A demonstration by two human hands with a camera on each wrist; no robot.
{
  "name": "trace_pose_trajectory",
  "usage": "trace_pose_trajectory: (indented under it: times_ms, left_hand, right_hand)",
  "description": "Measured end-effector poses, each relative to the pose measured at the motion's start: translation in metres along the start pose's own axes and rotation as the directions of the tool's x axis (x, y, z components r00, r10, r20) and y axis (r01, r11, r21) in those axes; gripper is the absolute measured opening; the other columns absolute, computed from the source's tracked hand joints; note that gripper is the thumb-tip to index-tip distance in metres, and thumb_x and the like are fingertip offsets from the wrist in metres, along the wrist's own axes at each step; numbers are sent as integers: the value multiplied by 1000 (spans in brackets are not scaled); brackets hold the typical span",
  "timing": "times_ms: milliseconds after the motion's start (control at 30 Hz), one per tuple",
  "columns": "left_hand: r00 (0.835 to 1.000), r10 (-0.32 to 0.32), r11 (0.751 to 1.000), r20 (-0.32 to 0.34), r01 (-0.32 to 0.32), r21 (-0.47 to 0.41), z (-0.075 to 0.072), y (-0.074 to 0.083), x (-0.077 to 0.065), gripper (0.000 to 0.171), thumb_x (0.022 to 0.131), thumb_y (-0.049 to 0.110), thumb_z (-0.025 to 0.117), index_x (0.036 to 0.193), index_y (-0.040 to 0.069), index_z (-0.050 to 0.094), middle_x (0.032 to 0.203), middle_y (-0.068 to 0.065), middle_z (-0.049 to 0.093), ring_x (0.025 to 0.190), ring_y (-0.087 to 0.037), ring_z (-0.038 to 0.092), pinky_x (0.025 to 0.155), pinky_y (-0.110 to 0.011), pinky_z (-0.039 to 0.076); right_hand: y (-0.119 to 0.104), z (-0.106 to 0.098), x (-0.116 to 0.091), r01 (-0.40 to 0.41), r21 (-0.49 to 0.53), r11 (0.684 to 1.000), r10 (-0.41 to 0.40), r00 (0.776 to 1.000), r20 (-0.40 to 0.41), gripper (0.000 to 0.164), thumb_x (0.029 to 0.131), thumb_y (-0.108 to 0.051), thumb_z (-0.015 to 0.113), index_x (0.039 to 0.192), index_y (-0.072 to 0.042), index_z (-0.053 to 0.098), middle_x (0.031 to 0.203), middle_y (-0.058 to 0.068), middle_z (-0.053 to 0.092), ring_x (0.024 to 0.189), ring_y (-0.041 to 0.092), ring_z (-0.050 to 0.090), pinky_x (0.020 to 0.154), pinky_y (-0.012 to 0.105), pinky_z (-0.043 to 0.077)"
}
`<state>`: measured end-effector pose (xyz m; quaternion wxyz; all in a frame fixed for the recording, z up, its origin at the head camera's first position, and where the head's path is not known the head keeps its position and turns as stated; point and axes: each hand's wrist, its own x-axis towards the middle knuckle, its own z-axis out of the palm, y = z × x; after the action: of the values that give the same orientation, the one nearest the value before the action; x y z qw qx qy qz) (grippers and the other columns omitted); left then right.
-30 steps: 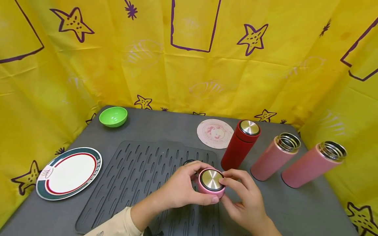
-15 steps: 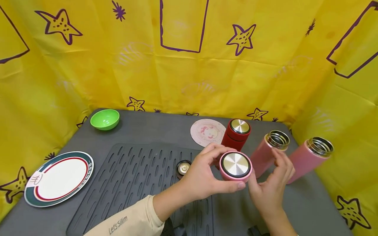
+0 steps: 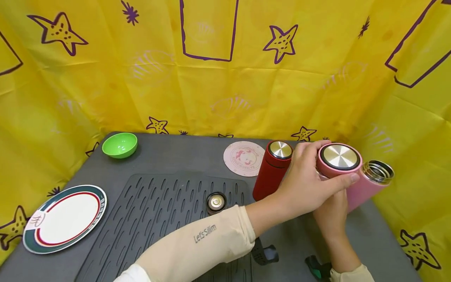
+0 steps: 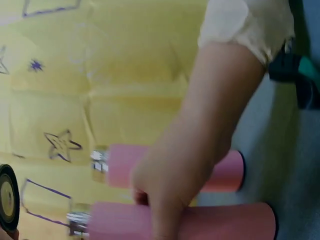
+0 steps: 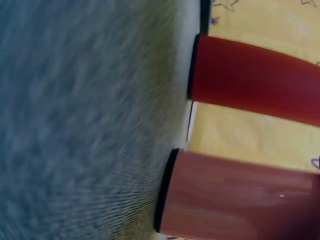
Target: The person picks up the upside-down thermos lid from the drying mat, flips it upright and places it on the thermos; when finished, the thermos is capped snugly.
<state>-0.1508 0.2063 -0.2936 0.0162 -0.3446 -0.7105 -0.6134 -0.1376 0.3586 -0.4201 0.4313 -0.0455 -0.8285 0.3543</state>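
A white plate (image 3: 67, 219) with a green and red border lies at the far left, its pale inside facing up. Near it, farther back, sits a bright green bowl (image 3: 119, 145), open upward. A grey ridged mat (image 3: 151, 219) covers the middle of the table; on it rests a black-rimmed round piece (image 3: 216, 202) with a metal disc inside. Behind the mat lies a pink round coaster (image 3: 244, 158). Next stands a red bottle (image 3: 269, 176), closed by its steel-topped cap, so its contents are hidden. Just right of it, the left hand (image 3: 306, 176) pinches a pink lid (image 3: 340, 156) by the rim, steel top upward. The left wrist view shows the lid apart from the steel mouth of the nearer pink bottle (image 4: 235, 222), which the right hand (image 3: 332, 211) grips around the body. That bottle stands upright on the table. At the far right, the second pink bottle (image 3: 368, 190) shows an open threaded neck; its dark interior gives no view of any contents.
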Motion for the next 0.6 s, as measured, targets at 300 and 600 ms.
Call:
trace_pose_trajectory:
  times_ms: [300,600]
  left_hand:
    - [999,-17,995,-48,22,93,28,-30,27,68,84,35,78,139,13,45,130,2,39,121,-4,32,92,-15,36]
    - [997,-26,992,-69,35,125,37,-52,34,69,81,33,81,137,13,47,130,0,40,119,-5,34,91,-15,37]
  right_hand:
    - [0,-2,1,-191,-47,981,193,980,54,40,77,-4,78,112,-3,60,98,7,60,85,14,51,75,32,38]
    - [-6,-5,4,-221,-46,974,224,970,95,44,72,0,77,111,2,58,96,9,59,83,12,52,73,31,42]
